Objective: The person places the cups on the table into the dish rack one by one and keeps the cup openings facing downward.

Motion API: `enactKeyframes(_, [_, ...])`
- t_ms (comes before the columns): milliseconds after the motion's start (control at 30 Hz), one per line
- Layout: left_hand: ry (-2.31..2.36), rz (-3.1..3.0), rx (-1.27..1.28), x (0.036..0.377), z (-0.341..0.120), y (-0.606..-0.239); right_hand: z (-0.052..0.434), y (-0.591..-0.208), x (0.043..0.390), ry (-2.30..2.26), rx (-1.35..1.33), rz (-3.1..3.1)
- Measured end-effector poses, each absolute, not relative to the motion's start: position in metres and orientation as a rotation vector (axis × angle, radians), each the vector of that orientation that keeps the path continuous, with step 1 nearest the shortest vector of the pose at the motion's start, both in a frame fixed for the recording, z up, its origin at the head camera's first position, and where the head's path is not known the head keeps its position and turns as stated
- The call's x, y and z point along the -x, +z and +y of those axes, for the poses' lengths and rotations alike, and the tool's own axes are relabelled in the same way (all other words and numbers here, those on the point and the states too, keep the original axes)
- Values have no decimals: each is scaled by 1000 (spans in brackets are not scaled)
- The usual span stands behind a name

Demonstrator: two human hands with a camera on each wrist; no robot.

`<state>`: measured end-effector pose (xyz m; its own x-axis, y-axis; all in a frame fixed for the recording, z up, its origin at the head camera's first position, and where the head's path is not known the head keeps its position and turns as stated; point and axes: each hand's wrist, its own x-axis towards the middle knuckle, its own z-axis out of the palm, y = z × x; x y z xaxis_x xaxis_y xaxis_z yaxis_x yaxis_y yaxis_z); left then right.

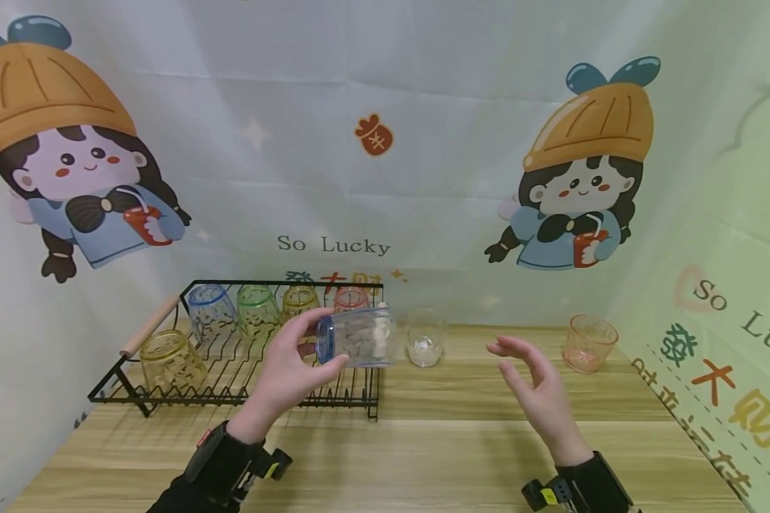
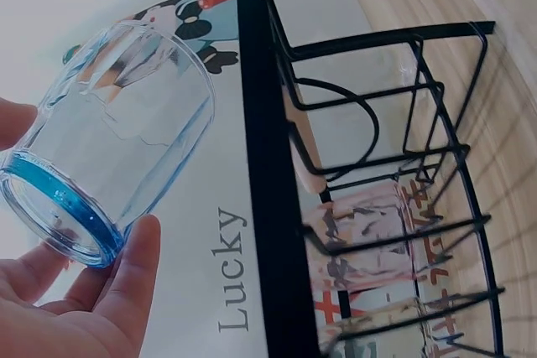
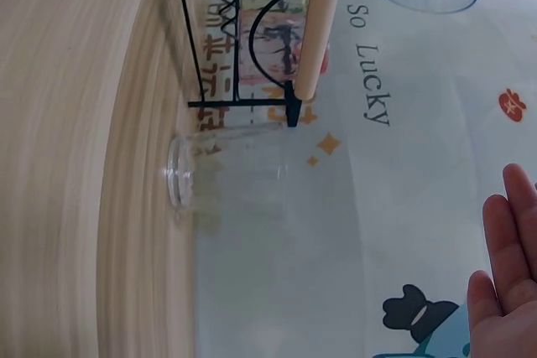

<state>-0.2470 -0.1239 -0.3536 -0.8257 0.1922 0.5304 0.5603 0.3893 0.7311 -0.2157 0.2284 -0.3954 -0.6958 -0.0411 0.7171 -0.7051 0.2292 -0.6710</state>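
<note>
while the glass [image 1: 362, 342] tilts sideways, left hand [image 1: 286, 365] grips its base [image 1: 324, 340]

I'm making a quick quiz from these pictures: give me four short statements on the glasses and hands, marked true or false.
1. The left hand holds a blue-based glass. True.
2. The right hand grips the orange glass. False: the right hand holds nothing; the orange glass stands on the table.
3. A green glass is on the black rack. True.
4. The blue-based glass is upright. False: the blue-based glass is tilted sideways.
</note>
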Motion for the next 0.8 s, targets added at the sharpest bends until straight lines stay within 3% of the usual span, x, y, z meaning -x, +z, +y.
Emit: enactKeyframes(800, [-1265, -2380, 546, 246, -156, -357, 258, -414, 213, 1382, -504, -2084])
